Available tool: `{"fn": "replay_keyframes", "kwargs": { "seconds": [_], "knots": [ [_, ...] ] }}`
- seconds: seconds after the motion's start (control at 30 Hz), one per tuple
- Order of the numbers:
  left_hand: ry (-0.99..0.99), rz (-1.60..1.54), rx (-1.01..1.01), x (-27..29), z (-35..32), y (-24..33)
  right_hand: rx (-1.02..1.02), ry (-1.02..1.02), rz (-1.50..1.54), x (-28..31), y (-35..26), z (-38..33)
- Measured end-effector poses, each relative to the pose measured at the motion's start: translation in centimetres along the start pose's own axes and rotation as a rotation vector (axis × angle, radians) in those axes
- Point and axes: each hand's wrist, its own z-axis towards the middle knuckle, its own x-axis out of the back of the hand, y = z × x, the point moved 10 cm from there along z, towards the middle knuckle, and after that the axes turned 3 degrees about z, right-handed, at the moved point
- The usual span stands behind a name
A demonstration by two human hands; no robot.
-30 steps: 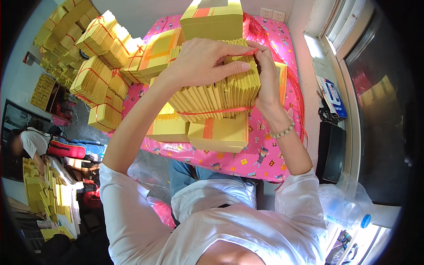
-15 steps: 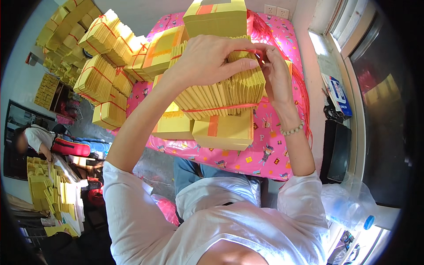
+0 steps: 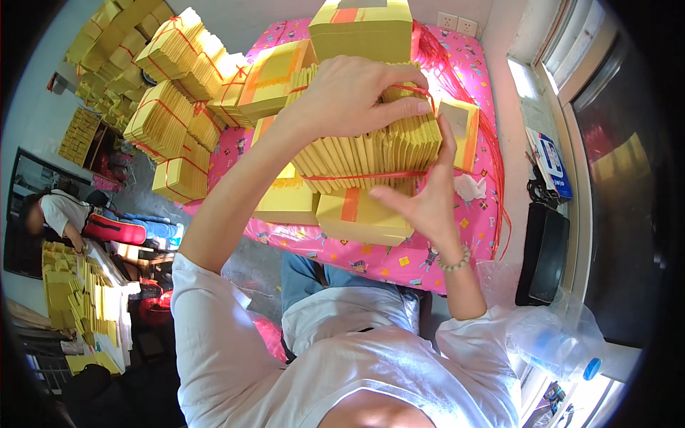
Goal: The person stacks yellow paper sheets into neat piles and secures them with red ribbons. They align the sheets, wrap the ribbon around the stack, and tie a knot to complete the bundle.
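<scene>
My left hand (image 3: 353, 96) presses down on top of a thick bundle of yellow paper sheets (image 3: 371, 153) and pinches a red string (image 3: 421, 91) at the bundle's upper right corner. A red string (image 3: 357, 175) runs around the bundle's front. My right hand (image 3: 421, 200) is open with fingers spread, its thumb against the bundle's right side. The bundle rests on yellow paper blocks (image 3: 360, 217) on a pink patterned table (image 3: 399, 260).
Tied yellow bundles (image 3: 171, 121) are heaped at the left of the table. A tall yellow block (image 3: 360, 28) stands behind. Loose red strings (image 3: 492, 143) lie at the right. A black box (image 3: 542, 253) and a plastic bottle (image 3: 549, 346) sit right. Another person (image 3: 53, 214) works at far left.
My right hand has let go of the bundle's top right corner and dropped lower, fingers now spread. My left hand stays on top holding the string.
</scene>
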Motion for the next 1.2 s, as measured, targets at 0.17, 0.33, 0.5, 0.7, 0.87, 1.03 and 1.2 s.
{"fn": "replay_keyframes", "kwargs": {
  "seconds": [0.17,0.33,0.5,0.7,0.87,1.03,1.2],
  "knots": [
    [-0.017,-0.029,0.034,-0.1,-0.2,-0.5,0.014,0.169,-0.174,-1.8,-0.9,-1.5],
    [-0.034,-0.002,0.051,-0.9,0.9,-0.1,-0.050,0.231,-0.202,-2.5,-1.4,-1.5],
    [-0.094,0.056,0.120,-1.0,1.3,0.1,-0.102,0.285,-0.140,-2.6,-1.0,-1.2],
    [-0.006,-0.076,0.071,-0.1,0.8,-0.8,-0.117,0.293,-0.212,-3.2,-1.2,-1.0],
    [-0.032,-0.086,0.080,-0.3,0.8,-0.5,-0.033,0.363,-0.299,-3.0,-3.1,-1.4],
    [-0.017,-0.090,0.063,-0.4,1.0,-0.4,0.056,0.397,-0.339,-4.4,-4.8,-1.8],
    [-0.102,-0.077,0.141,-1.0,1.1,-0.8,0.057,0.453,-0.335,-4.9,-5.2,-1.4]
  ]
}}
